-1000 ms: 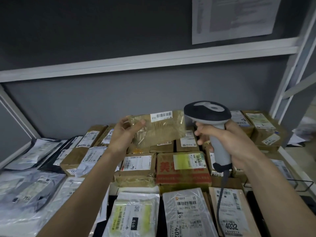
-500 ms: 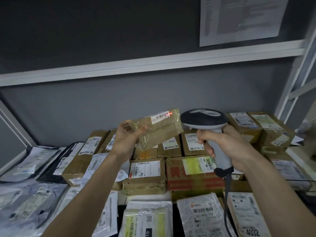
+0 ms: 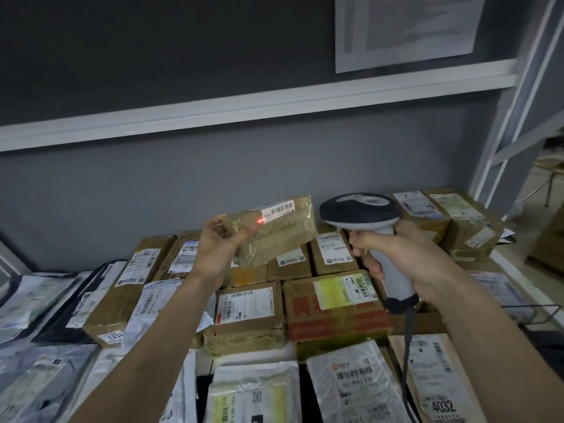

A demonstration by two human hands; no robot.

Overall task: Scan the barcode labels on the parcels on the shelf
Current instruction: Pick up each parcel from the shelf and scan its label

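Above the shelf, taped brown parcel (image 3: 276,232), white barcode label (image 3: 279,209)

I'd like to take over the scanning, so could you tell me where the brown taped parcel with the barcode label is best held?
Probably by its left end, coming from the left, as the left hand grips it now. The brown taped parcel is long and slim, and its barcode label sits toward the upper right, so a left-end grip leaves that face open to the barcode scanner.
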